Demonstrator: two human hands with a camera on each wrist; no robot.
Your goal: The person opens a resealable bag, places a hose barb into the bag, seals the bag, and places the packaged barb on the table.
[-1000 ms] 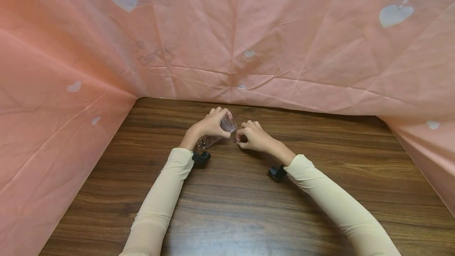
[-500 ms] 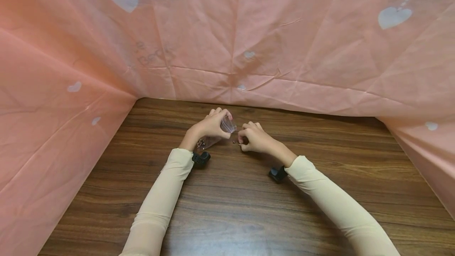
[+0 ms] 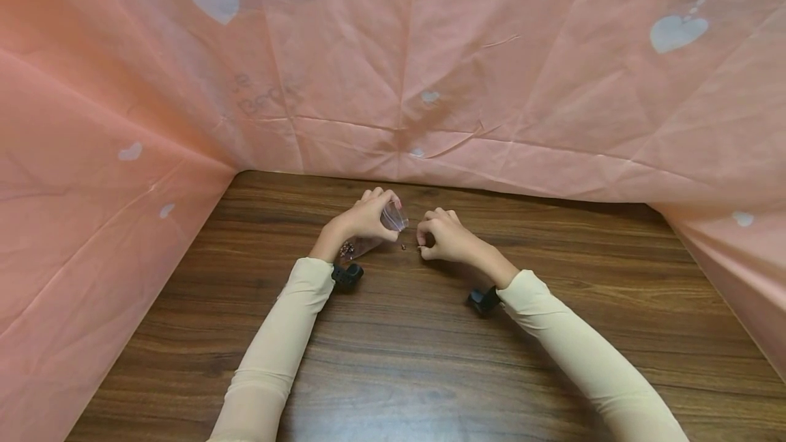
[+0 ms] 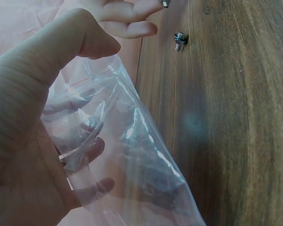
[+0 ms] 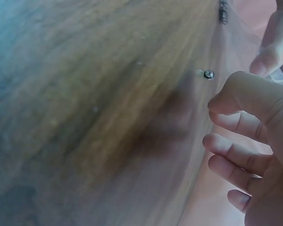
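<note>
My left hand (image 3: 367,215) holds a clear zip bag (image 4: 141,155) near its mouth, thumb on one side and fingers showing through the plastic. Several small dark metal pieces (image 3: 346,249) lie at the bag's lower end, by the wrist. On the table between the hands lies a small metal fitting (image 4: 180,41) with a hex middle and a narrower end. My right hand (image 3: 447,236) is just right of it, thumb and index finger pinching together. A second small metal fitting (image 4: 165,3) shows at those fingertips, mostly cut off by the left wrist view's edge.
The brown wood-grain table (image 3: 393,346) spreads around both hands. A pink cloth (image 3: 344,74) with white hearts hangs along the back and both sides. Black wrist cameras (image 3: 348,274) are strapped to the wrists.
My right hand has drawn slightly to the right, away from the fitting on the table, which was at its fingertips a second ago. My left hand and the bag have stayed nearly still.
</note>
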